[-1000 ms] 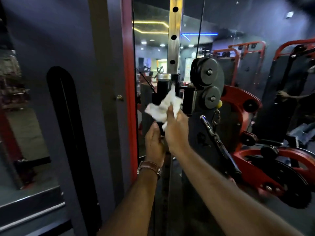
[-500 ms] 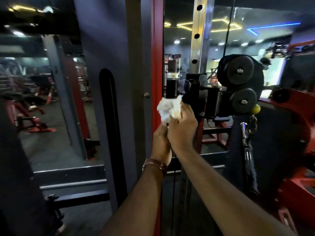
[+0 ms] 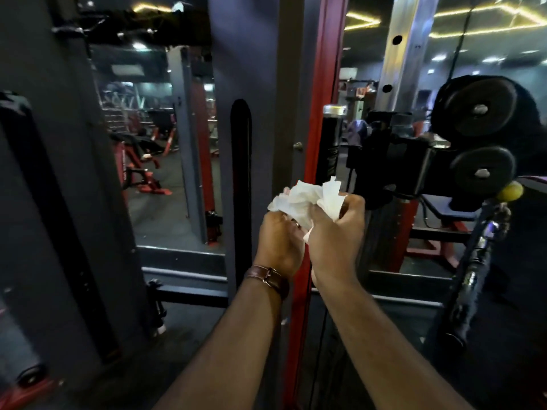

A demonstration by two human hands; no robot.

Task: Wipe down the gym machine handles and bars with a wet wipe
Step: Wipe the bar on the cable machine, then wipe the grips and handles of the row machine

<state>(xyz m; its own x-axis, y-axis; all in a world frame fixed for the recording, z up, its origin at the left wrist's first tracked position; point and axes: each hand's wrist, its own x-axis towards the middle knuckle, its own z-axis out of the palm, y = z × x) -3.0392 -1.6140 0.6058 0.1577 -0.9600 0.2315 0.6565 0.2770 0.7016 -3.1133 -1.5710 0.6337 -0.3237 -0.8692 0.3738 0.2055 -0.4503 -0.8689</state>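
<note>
Wipe bunched between both hands

My left hand (image 3: 279, 241) and right hand (image 3: 336, 232) both pinch the wet wipe (image 3: 307, 199), held just short of the black handle (image 3: 331, 149). It looks limp, light and tearable; I'd refold it into a pad and wrap it around the grip.

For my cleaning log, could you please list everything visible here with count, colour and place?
crumpled white wet wipe: one, white, held between both hands, centre
upright black handle with chrome cap: one, black, above the wipe
red upright frame post: one, red, centre
black round pulley wheels: two, black, right
small yellow ball: one, yellow, below the pulleys
perforated silver metal column: one, silver, upper right
brown leather wrist strap: one, brown, left wrist
left hand: grips the wipe
right hand: grips the wipe
</note>
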